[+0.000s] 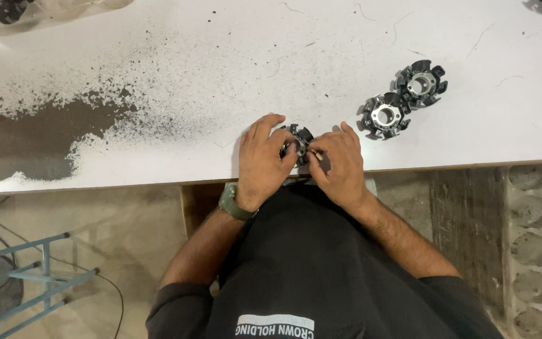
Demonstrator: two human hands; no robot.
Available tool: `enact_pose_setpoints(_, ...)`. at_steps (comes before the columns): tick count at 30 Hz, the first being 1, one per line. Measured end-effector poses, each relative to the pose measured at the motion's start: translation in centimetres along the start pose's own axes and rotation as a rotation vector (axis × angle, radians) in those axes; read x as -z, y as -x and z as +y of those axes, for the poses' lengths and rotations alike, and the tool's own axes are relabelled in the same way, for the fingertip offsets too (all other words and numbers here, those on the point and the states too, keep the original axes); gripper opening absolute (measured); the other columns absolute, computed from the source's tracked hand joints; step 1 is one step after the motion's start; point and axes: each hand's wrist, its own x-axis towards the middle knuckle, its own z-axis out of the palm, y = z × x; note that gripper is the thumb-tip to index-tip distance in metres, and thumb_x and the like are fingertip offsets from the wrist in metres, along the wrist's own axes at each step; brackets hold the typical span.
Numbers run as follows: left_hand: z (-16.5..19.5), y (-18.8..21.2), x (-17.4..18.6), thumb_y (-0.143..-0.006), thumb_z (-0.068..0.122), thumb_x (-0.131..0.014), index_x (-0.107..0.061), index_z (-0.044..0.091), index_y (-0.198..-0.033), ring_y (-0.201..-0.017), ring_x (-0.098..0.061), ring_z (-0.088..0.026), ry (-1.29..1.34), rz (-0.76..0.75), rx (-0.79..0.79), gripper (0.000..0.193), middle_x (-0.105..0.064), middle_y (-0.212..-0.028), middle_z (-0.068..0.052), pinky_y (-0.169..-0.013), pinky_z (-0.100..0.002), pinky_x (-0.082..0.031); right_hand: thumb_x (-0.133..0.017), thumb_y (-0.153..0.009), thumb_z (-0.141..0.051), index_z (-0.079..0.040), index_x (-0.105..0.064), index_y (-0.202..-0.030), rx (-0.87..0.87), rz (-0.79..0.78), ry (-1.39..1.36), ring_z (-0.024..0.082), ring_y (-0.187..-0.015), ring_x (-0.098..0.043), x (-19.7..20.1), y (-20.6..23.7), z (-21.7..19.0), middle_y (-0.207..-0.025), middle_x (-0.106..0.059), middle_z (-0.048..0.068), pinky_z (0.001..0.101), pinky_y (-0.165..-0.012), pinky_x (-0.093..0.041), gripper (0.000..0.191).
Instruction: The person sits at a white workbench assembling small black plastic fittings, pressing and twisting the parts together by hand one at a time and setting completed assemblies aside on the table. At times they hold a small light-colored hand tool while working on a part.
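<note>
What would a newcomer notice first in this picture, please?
Both hands, the left hand and the right hand, grip a small black ring-shaped part at the white table's near edge. Two similar parts lie to the right, and dark powder spreads at the left.

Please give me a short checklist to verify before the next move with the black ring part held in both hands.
1. Both hands on the ring part: ok, left hand and right hand grip it.
2. Part supported by table: ok, near the front edge.
3. Two finished-looking ring parts apart from hands: ok.
4. Small piece at the right fingertips: cannot tell.
5. Dark dust patch away from work: ok.
</note>
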Motion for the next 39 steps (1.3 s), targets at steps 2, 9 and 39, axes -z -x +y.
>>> enact_pose_setpoints(2,-0.3,0.1,-0.2,-0.084,0.011,-0.075,-0.07,0.009,-0.093,-0.127,-0.055,-0.031,0.019,0.004,0.005,0.011,-0.06,-0.133,-0.01,-0.106,-0.051,-0.042,-0.076,-0.085,0.0,-0.008,-0.063,-0.107,0.011,0.002,0.029,0.027,-0.103,-0.063,-0.1,0.0,0.0,-0.101,-0.066,0.007,0.0549,-0.117,-0.039,0.026)
enact_pose_setpoints(9,-0.8,-0.1,-0.3,-0.084,0.01,-0.074,-0.07,0.007,-0.093,-0.134,-0.052,-0.035,0.028,0.0,-0.067,0.011,-0.058,-0.131,-0.012,-0.108,-0.053,-0.04,-0.077,-0.084,-0.001,-0.007,-0.065,-0.104,0.018,-0.021,0.068,0.028,-0.094,-0.062,0.0,-0.6,-0.3,-0.094,-0.064,0.007,0.0544,-0.115,-0.042,0.024)
enact_pose_setpoints(39,-0.5,0.6,-1.7,-0.089,0.011,-0.075,-0.074,0.007,-0.099,-0.117,-0.061,-0.027,0.117,-0.006,0.075,0.011,-0.065,-0.131,-0.009,-0.102,-0.045,-0.045,-0.077,-0.086,-0.002,-0.006,-0.064,-0.104,-0.03,0.015,-0.024,0.029,-0.099,-0.068,0.1,0.3,0.0,-0.102,-0.07,0.007,0.0528,-0.108,-0.051,0.022)
